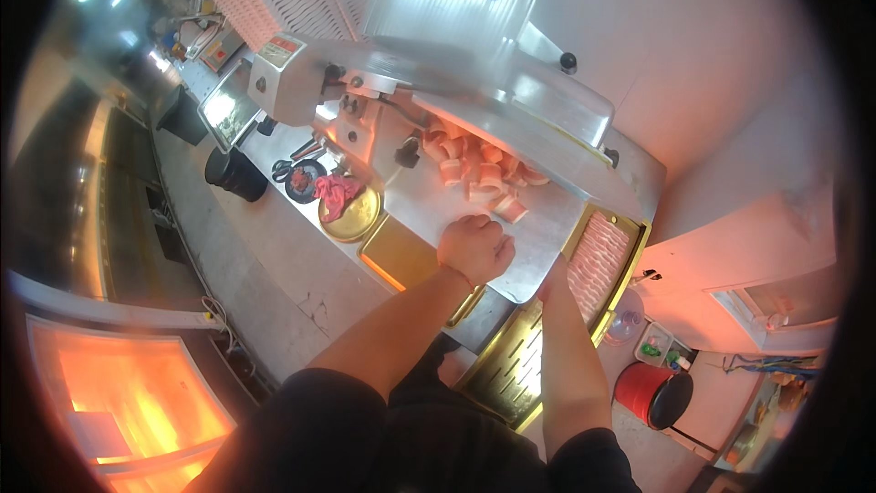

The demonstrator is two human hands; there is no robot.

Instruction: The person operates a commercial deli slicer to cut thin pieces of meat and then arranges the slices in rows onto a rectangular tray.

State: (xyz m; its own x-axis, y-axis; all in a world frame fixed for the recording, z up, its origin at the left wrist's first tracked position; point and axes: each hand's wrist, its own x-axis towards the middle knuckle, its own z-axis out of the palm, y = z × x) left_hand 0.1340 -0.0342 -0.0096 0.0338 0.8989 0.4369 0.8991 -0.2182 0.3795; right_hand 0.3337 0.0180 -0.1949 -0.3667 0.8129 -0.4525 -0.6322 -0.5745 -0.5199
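My left hand (pixel 477 248) is curled into a fist above the front of the meat slicer's metal receiving plate (pixel 424 205); nothing shows in it. Curled slices of pale pink meat (pixel 484 178) lie heaped on the plate behind the fist, under the slicer's edge. My right hand (pixel 551 279) is at the plate's front right corner, its fingers mostly hidden, so its grip cannot be told. To its right, a gold-coloured tray (pixel 636 246) holds meat slices (pixel 599 257) laid in overlapping rows. A slotted gold-coloured tray (pixel 503 363) lies below, between my forearms.
The slicer's ribbed guard (pixel 455 0) rises at the back. Left of the plate are a gold-coloured rectangular tray (pixel 397 253), a round dish (pixel 366 216) with a pink cloth (pixel 335 195), and scissors (pixel 282 171). A black bin (pixel 236 174) stands further left, a red container (pixel 643 394) lower right.
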